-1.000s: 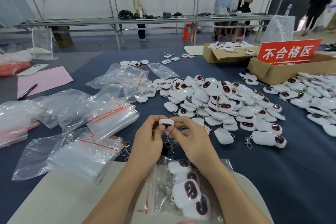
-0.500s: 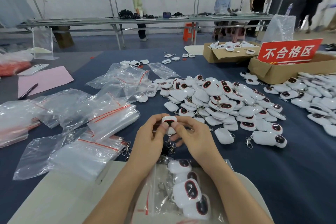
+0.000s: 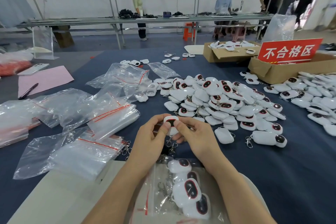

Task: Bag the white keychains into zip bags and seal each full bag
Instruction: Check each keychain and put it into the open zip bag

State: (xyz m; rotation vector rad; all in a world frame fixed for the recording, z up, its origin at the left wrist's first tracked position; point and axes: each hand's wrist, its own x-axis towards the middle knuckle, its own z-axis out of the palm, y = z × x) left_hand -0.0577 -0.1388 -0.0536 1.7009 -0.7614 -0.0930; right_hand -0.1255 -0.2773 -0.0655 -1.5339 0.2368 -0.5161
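Note:
My left hand (image 3: 151, 139) and my right hand (image 3: 194, 137) together pinch one white keychain (image 3: 171, 121), both thumbs on its dark red-rimmed face, its metal clasp dangling below. Under my forearms lies a clear zip bag (image 3: 160, 203) holding several white keychains (image 3: 188, 190). A big heap of loose white keychains (image 3: 221, 100) covers the blue cloth ahead and to the right. Stacks of empty zip bags (image 3: 111, 120) with red seal lines lie to the left.
Two cardboard boxes (image 3: 271, 71) with a red sign (image 3: 289, 52) stand at the far right. A pink sheet (image 3: 45, 80), a pen (image 3: 29, 91) and a phone (image 3: 34, 69) lie far left. People stand at a long bench (image 3: 145, 21) behind.
The keychain in my hands has turned so its dark face shows more, and my thumbs have shifted onto it. The hands stay in the same place.

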